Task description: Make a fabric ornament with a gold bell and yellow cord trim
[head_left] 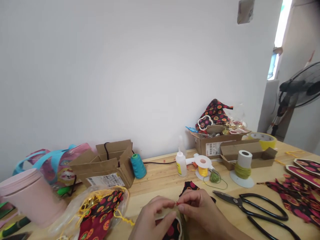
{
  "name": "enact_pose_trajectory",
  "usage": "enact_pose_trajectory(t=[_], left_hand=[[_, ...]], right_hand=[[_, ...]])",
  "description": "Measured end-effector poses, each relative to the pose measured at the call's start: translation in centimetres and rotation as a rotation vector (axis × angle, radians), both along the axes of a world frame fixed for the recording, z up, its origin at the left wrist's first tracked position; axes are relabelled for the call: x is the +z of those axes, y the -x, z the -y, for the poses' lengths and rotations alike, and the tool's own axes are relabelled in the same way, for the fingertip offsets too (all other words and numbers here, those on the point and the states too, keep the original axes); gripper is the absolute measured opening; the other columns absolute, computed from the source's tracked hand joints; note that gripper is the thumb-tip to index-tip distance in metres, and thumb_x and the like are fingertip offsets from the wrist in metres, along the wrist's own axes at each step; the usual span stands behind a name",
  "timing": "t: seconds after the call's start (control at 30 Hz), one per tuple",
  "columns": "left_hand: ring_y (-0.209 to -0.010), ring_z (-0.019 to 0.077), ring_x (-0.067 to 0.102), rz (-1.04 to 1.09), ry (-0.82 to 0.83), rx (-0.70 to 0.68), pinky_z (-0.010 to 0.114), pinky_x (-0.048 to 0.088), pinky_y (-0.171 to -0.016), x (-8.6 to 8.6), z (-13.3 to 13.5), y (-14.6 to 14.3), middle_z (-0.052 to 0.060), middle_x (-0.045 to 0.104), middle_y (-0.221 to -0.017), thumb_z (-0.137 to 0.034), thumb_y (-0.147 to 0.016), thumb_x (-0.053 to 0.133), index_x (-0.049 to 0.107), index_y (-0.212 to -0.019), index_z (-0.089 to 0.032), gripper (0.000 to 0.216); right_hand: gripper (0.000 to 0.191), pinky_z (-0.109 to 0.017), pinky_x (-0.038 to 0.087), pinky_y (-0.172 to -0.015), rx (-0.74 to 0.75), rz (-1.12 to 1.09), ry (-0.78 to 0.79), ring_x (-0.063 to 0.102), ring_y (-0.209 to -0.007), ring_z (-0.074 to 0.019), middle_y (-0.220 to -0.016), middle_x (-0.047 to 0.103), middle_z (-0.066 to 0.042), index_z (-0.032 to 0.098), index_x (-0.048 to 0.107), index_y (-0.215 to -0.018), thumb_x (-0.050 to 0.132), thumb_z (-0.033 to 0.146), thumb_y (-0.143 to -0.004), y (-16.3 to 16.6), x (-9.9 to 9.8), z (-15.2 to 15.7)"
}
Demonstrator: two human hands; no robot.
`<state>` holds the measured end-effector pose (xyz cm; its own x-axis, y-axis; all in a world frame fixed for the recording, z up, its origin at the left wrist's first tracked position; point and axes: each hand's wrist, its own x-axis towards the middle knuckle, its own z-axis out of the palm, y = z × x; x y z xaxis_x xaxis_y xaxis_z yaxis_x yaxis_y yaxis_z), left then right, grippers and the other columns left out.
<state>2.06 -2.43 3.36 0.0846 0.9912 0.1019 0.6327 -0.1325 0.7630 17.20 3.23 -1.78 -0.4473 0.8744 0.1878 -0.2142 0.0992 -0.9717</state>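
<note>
My left hand [152,218] and my right hand [200,208] meet low in the middle of the view, above the wooden table [160,180]. Both pinch a small red bit [177,202] between thumb and fingertips. Under them lies a patterned dark fabric piece with a pale edge [172,228]. Another scrap of the same fabric [190,186] pokes out behind my right hand.
Black scissors [252,208] lie to the right, fabric scraps [297,196] beyond them. A glue bottle [181,162], yellow thread spool [203,166], green twine spool [243,166], teal spool [138,165], cardboard boxes [110,166], pink tub [32,196] and a bag of fabric [100,208] stand around. A fan [300,90] is at the right.
</note>
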Motion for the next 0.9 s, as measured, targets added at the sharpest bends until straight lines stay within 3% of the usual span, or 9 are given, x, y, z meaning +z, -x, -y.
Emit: enact_pose_trajectory(t=[0.1,0.2,0.4,0.57,0.73,0.9], left_hand=[[-0.079,0.0193,0.057,0.086,0.046,-0.068,0.026,0.041,-0.072,-0.2,-1.9,-1.5,0.007,0.065,-0.079,-0.023,-0.067,0.057,0.067,-0.073,-0.016,0.014],[-0.067,0.0175,0.056,0.204,0.044,-0.039,0.026,0.041,-0.063,-1.1,-2.8,-1.9,0.007,0.064,-0.069,-0.026,-0.065,0.060,0.067,-0.063,-0.013,0.015],[-0.058,0.0128,0.054,0.778,0.229,0.064,0.022,0.040,-0.054,-3.6,-3.7,-1.2,0.005,0.065,-0.062,-0.034,-0.053,0.073,0.067,-0.063,-0.013,0.024],[-0.039,0.0014,0.041,1.156,0.342,0.114,0.013,0.026,-0.035,-3.8,-3.8,-1.0,0.002,0.063,-0.057,-0.028,-0.050,0.076,0.065,-0.061,-0.012,0.023],[-0.036,-0.0014,0.035,1.208,0.368,0.140,0.009,0.019,-0.029,-3.3,-3.5,-0.7,-0.001,0.060,-0.056,-0.027,-0.049,0.077,0.063,-0.060,-0.011,0.024],[-0.027,-0.0011,0.029,0.965,0.285,0.074,0.010,0.015,-0.026,-4.0,-3.6,-0.9,-0.007,0.049,-0.038,-0.037,-0.057,0.070,0.057,-0.061,-0.013,0.028]], right_hand=[[0.017,-0.023,0.036,-0.055,-0.046,0.021,-0.073,0.049,-0.058,-0.0118,-0.059,0.056,-0.001,0.016,0.070,-0.064,0.067,0.032,-0.061,-0.3,0.6,-0.1],[0.018,-0.022,0.035,-0.052,-0.057,0.039,-0.060,0.047,-0.056,-0.0105,-0.058,0.054,-0.001,0.016,0.071,-0.065,0.067,0.033,-0.061,-0.7,1.3,-0.2],[0.020,-0.020,0.033,-0.048,-0.053,-0.001,0.038,0.040,-0.050,-0.0073,-0.053,0.049,0.002,0.016,0.070,-0.061,0.067,0.037,-0.060,-0.7,1.6,-0.4],[0.022,-0.019,0.031,-0.045,-0.102,0.014,0.101,0.035,-0.044,-0.0060,-0.047,0.047,0.004,0.019,0.070,-0.064,0.066,0.041,-0.062,-0.5,0.9,-0.8],[0.018,-0.023,0.036,-0.052,-0.195,0.068,-0.066,0.047,-0.057,-0.0121,-0.059,0.054,-0.001,0.019,0.069,-0.063,0.065,0.036,-0.063,-0.4,0.7,-0.6],[0.015,-0.023,0.035,-0.049,-0.179,0.267,-0.335,0.044,-0.053,-0.0111,-0.061,0.050,-0.001,0.019,0.069,-0.065,0.063,0.032,-0.067,-0.8,1.9,-0.3]])
